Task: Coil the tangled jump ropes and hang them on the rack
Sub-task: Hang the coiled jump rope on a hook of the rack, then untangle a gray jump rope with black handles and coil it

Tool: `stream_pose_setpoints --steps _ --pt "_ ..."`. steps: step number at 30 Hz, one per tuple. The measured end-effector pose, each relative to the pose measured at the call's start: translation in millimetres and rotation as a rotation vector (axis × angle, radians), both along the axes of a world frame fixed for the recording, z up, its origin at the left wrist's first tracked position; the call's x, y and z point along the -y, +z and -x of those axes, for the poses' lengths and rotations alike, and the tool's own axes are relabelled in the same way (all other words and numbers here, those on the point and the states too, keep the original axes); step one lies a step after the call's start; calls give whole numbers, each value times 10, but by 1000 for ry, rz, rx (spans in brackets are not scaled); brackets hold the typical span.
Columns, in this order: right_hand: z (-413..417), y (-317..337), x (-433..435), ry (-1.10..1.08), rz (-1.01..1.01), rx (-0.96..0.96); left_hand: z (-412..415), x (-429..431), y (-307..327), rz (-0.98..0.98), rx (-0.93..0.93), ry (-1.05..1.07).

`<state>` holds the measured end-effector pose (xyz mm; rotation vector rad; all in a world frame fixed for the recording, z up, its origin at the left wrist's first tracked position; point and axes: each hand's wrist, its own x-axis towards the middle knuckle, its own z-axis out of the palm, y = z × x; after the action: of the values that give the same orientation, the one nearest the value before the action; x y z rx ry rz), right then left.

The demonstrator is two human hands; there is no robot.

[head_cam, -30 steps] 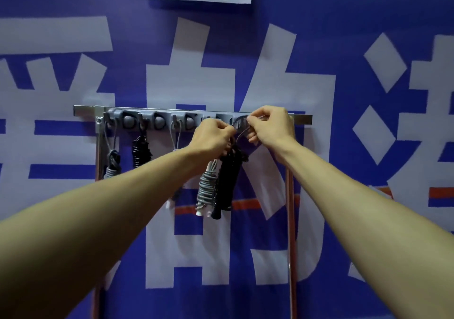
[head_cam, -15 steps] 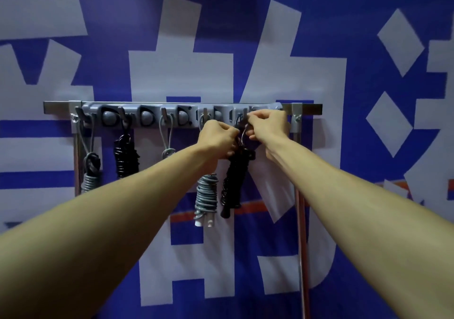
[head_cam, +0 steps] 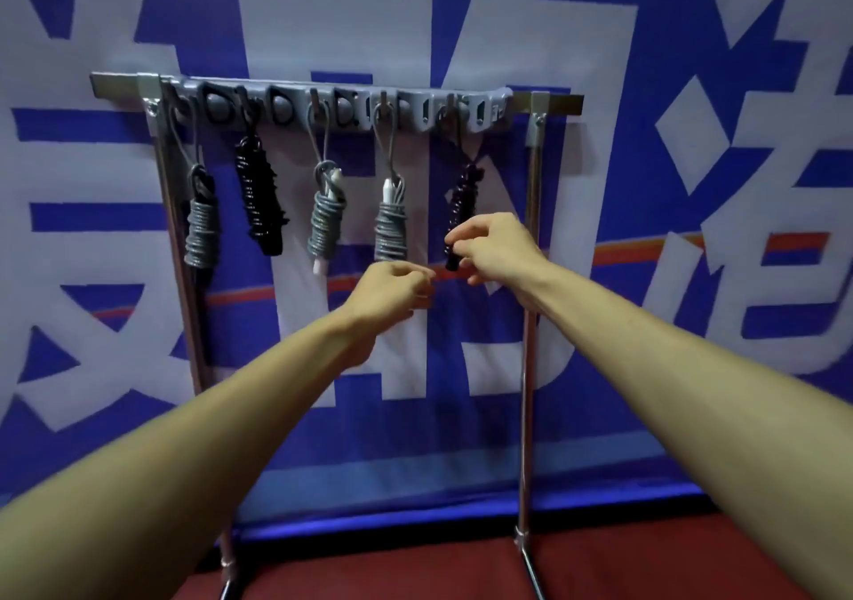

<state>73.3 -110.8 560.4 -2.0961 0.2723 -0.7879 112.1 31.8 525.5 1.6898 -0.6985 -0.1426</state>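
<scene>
A metal rack (head_cam: pixel 115 84) with a grey hook strip (head_cam: pixel 415 112) stands against the banner. Several coiled jump ropes hang from its hooks: a grey one (head_cam: pixel 201 230), a black one (head_cam: pixel 258 193), two more grey ones (head_cam: pixel 325 225) (head_cam: pixel 390 230) and a black one (head_cam: pixel 464 193) at the right. My right hand (head_cam: pixel 498 248) hovers with loosely curled fingers at the lower end of the right black rope; whether it touches is unclear. My left hand (head_cam: pixel 392 290) is loosely curled below the fourth rope and holds nothing.
A blue and white banner (head_cam: pixel 646 184) covers the wall right behind the rack. The rack's thin steel posts (head_cam: pixel 531 276) run down to feet on a dark red floor mat (head_cam: pixel 415 567).
Both hands have dropped from the hook strip to below the coils, letting go of the right black rope's loop, which now hangs on its hook. The camera has tilted down.
</scene>
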Motion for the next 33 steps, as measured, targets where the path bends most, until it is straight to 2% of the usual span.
stream_pose_setpoints --steps 5,14,21,25,33 --pt "489 -905 -230 120 -4 -267 458 -270 -986 -75 -193 28" --pt "1125 -2681 -465 168 -173 -607 1058 -962 -2626 -258 -386 131" --pt "1056 -4044 -549 155 -167 -787 1136 -1183 -3753 -423 -556 80" --pt "960 -4695 -551 120 -164 -908 1039 -1122 -4338 -528 -587 33" --pt "814 -6104 -724 57 -322 -1172 795 -1011 -5390 -688 -660 44"
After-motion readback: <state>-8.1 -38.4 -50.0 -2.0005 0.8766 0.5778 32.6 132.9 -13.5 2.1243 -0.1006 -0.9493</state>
